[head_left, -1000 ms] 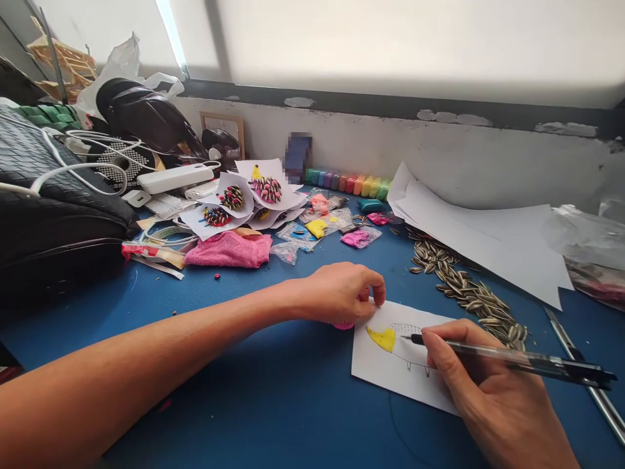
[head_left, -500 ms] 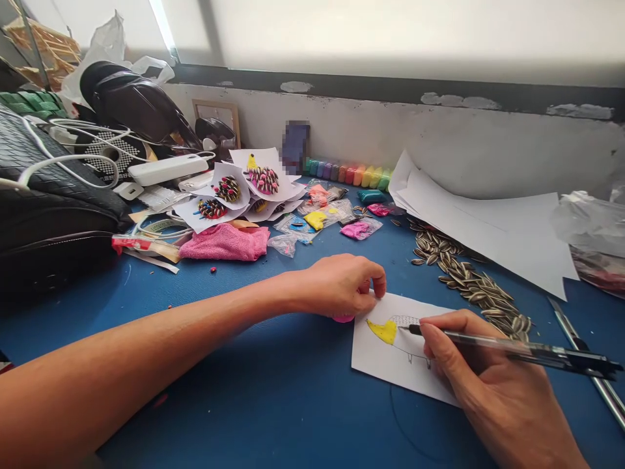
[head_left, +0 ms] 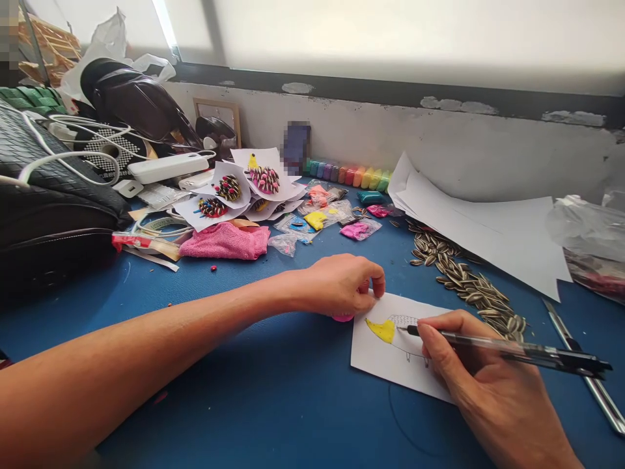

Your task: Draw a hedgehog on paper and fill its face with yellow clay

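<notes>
My right hand point(head_left: 478, 371) pinches a black pen point(head_left: 498, 345), its tip on a small white paper point(head_left: 375, 365). On that paper is a hedgehog drawing with short pen strokes on its back and a yellow clay head point(head_left: 383, 331). My left hand point(head_left: 344, 286) is closed, its fingers curled and pressing the paper's upper left corner. A bit of pink clay point(head_left: 343, 318) shows beneath this hand, mostly hidden. Striped sunflower seeds point(head_left: 476, 290) lie in a long heap beyond my right hand.
A craft knife point(head_left: 581, 358) lies at the right, near large white sheets point(head_left: 488, 221). Farther back are bagged clay point(head_left: 359, 228), a row of coloured clay packs point(head_left: 349, 174) and seed-covered hedgehog cards point(head_left: 263, 176). A pink cloth point(head_left: 224, 242) and black bag point(head_left: 53, 215) stand left.
The pen tip has shifted very slightly over the drawing's back. My left hand stays at the paper's corner, and the whole view has moved a little.
</notes>
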Demonstrator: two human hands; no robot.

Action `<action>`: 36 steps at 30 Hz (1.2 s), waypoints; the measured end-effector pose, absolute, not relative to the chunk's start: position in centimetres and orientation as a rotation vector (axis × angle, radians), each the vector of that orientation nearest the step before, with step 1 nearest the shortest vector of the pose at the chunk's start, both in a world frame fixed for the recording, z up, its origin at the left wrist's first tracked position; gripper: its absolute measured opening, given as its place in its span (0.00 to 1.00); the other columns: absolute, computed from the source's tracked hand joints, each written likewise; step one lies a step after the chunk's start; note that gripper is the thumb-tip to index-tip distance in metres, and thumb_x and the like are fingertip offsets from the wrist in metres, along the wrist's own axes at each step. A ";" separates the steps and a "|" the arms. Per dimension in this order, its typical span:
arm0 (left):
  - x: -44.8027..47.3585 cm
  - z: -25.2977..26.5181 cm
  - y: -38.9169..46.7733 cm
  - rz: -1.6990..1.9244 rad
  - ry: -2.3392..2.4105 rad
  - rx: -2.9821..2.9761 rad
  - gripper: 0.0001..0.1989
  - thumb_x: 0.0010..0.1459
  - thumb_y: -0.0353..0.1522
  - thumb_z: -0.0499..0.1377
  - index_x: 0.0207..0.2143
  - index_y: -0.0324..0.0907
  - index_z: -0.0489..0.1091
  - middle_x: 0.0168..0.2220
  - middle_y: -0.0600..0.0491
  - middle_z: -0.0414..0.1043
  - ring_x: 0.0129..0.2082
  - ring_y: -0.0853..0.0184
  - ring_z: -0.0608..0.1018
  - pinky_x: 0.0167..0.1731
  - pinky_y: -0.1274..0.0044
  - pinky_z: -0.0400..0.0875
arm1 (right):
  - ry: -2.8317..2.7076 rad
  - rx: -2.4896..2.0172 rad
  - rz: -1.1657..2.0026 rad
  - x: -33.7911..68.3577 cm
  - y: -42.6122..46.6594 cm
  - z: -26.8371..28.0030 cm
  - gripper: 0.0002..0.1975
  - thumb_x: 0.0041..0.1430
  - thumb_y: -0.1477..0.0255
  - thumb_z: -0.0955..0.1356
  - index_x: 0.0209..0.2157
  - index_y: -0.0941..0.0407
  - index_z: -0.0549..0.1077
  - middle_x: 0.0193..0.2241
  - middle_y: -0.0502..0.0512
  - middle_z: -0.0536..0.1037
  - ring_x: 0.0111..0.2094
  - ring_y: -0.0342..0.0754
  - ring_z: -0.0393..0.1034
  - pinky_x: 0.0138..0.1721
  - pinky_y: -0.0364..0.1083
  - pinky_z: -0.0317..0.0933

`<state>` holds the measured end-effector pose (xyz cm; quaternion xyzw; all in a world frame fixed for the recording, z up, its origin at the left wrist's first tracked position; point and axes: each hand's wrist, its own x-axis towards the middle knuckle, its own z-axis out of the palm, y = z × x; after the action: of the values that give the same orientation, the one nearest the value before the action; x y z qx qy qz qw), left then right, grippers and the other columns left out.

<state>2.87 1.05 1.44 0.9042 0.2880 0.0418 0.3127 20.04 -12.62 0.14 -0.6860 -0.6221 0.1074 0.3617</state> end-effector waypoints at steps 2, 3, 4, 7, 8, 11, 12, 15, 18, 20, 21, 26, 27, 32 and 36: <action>2.9 1.4 1.0 0.106 0.766 2.387 0.12 0.54 0.29 0.56 0.41 0.45 0.74 0.36 0.58 0.75 0.33 0.70 0.73 0.30 0.80 0.61 | -1.596 -1.765 0.255 20.0 -12.6 0.1 0.09 0.56 0.62 0.67 0.25 0.49 0.73 0.16 0.43 0.73 0.15 0.41 0.63 0.15 0.39 0.56; 2.9 1.4 1.0 0.104 0.769 2.387 0.12 0.54 0.29 0.56 0.41 0.45 0.74 0.36 0.58 0.75 0.33 0.70 0.73 0.30 0.80 0.61 | -1.596 -1.761 0.245 20.0 -12.6 0.1 0.09 0.55 0.62 0.67 0.25 0.49 0.73 0.16 0.43 0.73 0.15 0.41 0.63 0.15 0.39 0.55; 2.9 1.4 1.0 0.102 0.771 2.388 0.12 0.54 0.29 0.56 0.41 0.45 0.74 0.36 0.57 0.75 0.33 0.70 0.73 0.30 0.80 0.61 | -1.600 -1.757 0.241 19.9 -12.6 0.1 0.09 0.55 0.62 0.68 0.25 0.49 0.73 0.16 0.43 0.73 0.15 0.41 0.63 0.15 0.39 0.55; 2.9 1.4 1.0 0.101 0.771 2.388 0.13 0.54 0.29 0.56 0.41 0.45 0.74 0.36 0.57 0.75 0.34 0.70 0.73 0.31 0.81 0.61 | -1.610 -1.743 0.261 19.9 -12.6 0.2 0.10 0.55 0.62 0.67 0.24 0.49 0.73 0.17 0.44 0.72 0.16 0.41 0.63 0.16 0.39 0.57; 2.9 1.4 1.1 0.100 0.769 2.385 0.12 0.54 0.29 0.56 0.41 0.45 0.74 0.36 0.58 0.75 0.33 0.70 0.73 0.31 0.81 0.61 | -1.604 -1.751 0.273 20.0 -12.6 0.3 0.10 0.56 0.61 0.67 0.24 0.49 0.73 0.17 0.44 0.72 0.16 0.41 0.64 0.16 0.39 0.57; 2.8 1.5 1.1 0.099 0.774 2.380 0.12 0.54 0.29 0.56 0.41 0.45 0.74 0.35 0.58 0.75 0.34 0.70 0.73 0.31 0.81 0.61 | -1.590 -1.815 0.287 20.4 -12.8 0.2 0.11 0.57 0.59 0.67 0.26 0.49 0.73 0.17 0.44 0.73 0.15 0.41 0.63 0.15 0.40 0.56; 2.8 1.5 1.1 0.097 0.778 2.376 0.12 0.54 0.29 0.56 0.41 0.45 0.74 0.35 0.58 0.75 0.34 0.70 0.73 0.31 0.81 0.61 | -1.590 -1.839 0.280 20.6 -12.9 0.2 0.12 0.57 0.58 0.67 0.27 0.49 0.73 0.16 0.44 0.73 0.14 0.42 0.63 0.14 0.41 0.55; 2.8 1.6 1.0 0.087 0.785 2.366 0.12 0.54 0.29 0.56 0.41 0.45 0.74 0.36 0.58 0.75 0.34 0.70 0.74 0.31 0.81 0.62 | -1.606 -1.847 0.269 21.2 -13.1 0.3 0.12 0.57 0.57 0.67 0.28 0.49 0.73 0.17 0.45 0.75 0.14 0.43 0.66 0.14 0.41 0.57; 2.8 1.7 1.0 0.087 0.789 2.368 0.12 0.54 0.29 0.57 0.41 0.45 0.74 0.36 0.58 0.75 0.34 0.70 0.74 0.31 0.81 0.62 | -1.600 -1.827 0.326 21.4 -13.1 0.3 0.11 0.57 0.57 0.67 0.29 0.49 0.74 0.19 0.46 0.77 0.17 0.44 0.70 0.16 0.41 0.61; 2.9 1.7 1.0 0.085 0.786 2.367 0.12 0.54 0.28 0.57 0.41 0.45 0.74 0.36 0.57 0.75 0.34 0.70 0.74 0.32 0.81 0.62 | -1.583 -1.821 0.368 21.3 -13.1 0.3 0.12 0.57 0.57 0.67 0.29 0.49 0.74 0.19 0.47 0.77 0.18 0.45 0.71 0.18 0.41 0.63; 2.9 1.7 1.0 0.083 0.784 2.365 0.12 0.54 0.28 0.56 0.41 0.45 0.74 0.36 0.57 0.75 0.34 0.70 0.74 0.32 0.81 0.62 | -1.572 -1.818 0.392 21.2 -13.1 0.2 0.12 0.57 0.56 0.67 0.30 0.49 0.75 0.20 0.47 0.77 0.19 0.45 0.71 0.18 0.42 0.64; 2.9 1.6 1.1 0.087 0.772 2.372 0.12 0.54 0.28 0.56 0.41 0.44 0.74 0.35 0.57 0.75 0.34 0.70 0.74 0.31 0.81 0.62 | -1.458 -1.822 0.439 20.6 -13.2 -0.2 0.14 0.57 0.55 0.67 0.30 0.50 0.75 0.21 0.47 0.76 0.20 0.44 0.69 0.21 0.42 0.65; 2.9 1.5 1.1 0.091 0.768 2.374 0.12 0.54 0.28 0.56 0.41 0.44 0.74 0.35 0.57 0.75 0.33 0.70 0.73 0.31 0.80 0.62 | -1.453 -1.825 0.436 20.5 -13.2 -0.3 0.14 0.58 0.55 0.67 0.31 0.50 0.75 0.21 0.48 0.76 0.20 0.44 0.70 0.21 0.42 0.65; 2.9 1.4 1.2 0.102 0.756 2.381 0.12 0.54 0.29 0.56 0.41 0.44 0.74 0.35 0.57 0.75 0.33 0.70 0.73 0.30 0.80 0.62 | -1.533 -1.797 0.463 21.0 -13.0 -0.5 0.14 0.58 0.55 0.67 0.31 0.50 0.75 0.22 0.48 0.78 0.21 0.45 0.72 0.21 0.42 0.66; 2.9 1.5 1.1 0.090 0.765 2.378 0.13 0.54 0.29 0.56 0.41 0.44 0.74 0.36 0.57 0.76 0.33 0.70 0.74 0.30 0.80 0.62 | -1.554 -1.807 0.431 21.1 -12.9 -0.4 0.14 0.58 0.55 0.67 0.31 0.50 0.75 0.21 0.48 0.77 0.20 0.44 0.71 0.21 0.42 0.65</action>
<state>2.85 1.12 1.48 0.9028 0.2905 0.0341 0.3153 21.06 -12.91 -0.37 -0.6983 -0.6004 0.1666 0.3522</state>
